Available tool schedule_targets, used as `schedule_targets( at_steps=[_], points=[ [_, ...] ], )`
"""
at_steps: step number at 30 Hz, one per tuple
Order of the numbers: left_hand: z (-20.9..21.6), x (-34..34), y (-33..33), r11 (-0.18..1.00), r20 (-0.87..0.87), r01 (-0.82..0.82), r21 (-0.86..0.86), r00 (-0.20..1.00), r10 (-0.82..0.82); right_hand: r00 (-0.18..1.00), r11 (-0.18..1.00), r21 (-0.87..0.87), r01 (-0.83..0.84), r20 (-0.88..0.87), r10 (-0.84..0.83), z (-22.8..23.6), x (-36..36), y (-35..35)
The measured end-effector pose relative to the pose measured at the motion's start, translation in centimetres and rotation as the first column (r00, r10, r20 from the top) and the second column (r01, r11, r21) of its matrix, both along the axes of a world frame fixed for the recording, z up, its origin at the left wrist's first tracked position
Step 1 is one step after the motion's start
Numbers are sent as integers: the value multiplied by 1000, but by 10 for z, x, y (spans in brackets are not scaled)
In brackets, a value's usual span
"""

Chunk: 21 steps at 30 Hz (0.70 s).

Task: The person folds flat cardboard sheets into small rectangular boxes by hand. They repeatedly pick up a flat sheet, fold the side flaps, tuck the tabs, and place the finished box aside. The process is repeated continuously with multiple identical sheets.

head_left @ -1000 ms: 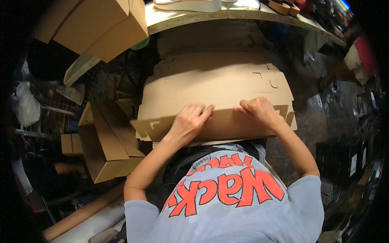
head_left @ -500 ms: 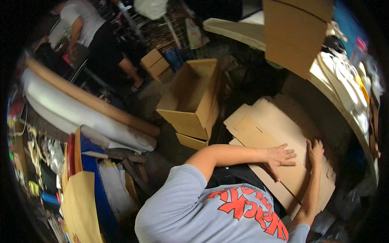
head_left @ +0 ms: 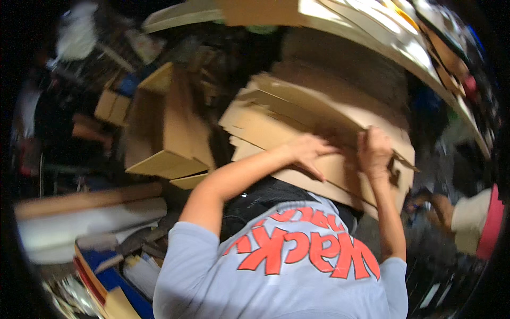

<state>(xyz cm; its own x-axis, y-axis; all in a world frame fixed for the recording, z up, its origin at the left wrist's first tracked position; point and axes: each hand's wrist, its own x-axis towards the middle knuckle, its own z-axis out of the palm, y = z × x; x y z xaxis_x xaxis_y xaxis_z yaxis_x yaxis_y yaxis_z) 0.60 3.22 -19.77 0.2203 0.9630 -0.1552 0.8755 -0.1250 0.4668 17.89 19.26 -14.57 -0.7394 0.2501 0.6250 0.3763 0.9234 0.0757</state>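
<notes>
A stack of flattened cardboard boxes [head_left: 265,127] lies in front of me, and one brown panel of the top box is lifted at a slant. My right hand [head_left: 375,151] has its fingers curled over the upper edge of this raised panel. On the cardboard beside it rests my left hand [head_left: 311,152], thumb and fingers apart, holding nothing. Its fingertips are blurred and lie in the panel's shadow, so I cannot tell whether they touch the panel.
An open cardboard box [head_left: 172,122] stands to the left, with a smaller carton [head_left: 112,106] behind it. Long rolls [head_left: 90,212] lie at the left. A curved table edge [head_left: 419,64] runs along the far right. Another person's leg [head_left: 90,130] shows at the far left.
The view has swung to the right. My right hand, which was lying along the cardboard's right side, now grips a panel that has come up. My left hand stays on the cardboard.
</notes>
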Motion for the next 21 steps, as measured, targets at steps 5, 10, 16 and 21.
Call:
schedule_targets(
  at_steps=[5,10,16,21],
  points=[
    [27,4,-7,982,101,-9,-187,994,28,988,988,-119,-96,106,108,-27,43,-72],
    [38,6,-7,904,16,-100,-415,993,116,984,958,-261,-117,99,148,-15,28,-55],
    [32,-5,-2,938,-127,82,337,991,-41,967,971,-240,7,248,55,15,-10,13],
    [37,-24,17,803,-158,37,594,985,72,975,867,-477,146,217,-44,12,-54,142]
  ],
)
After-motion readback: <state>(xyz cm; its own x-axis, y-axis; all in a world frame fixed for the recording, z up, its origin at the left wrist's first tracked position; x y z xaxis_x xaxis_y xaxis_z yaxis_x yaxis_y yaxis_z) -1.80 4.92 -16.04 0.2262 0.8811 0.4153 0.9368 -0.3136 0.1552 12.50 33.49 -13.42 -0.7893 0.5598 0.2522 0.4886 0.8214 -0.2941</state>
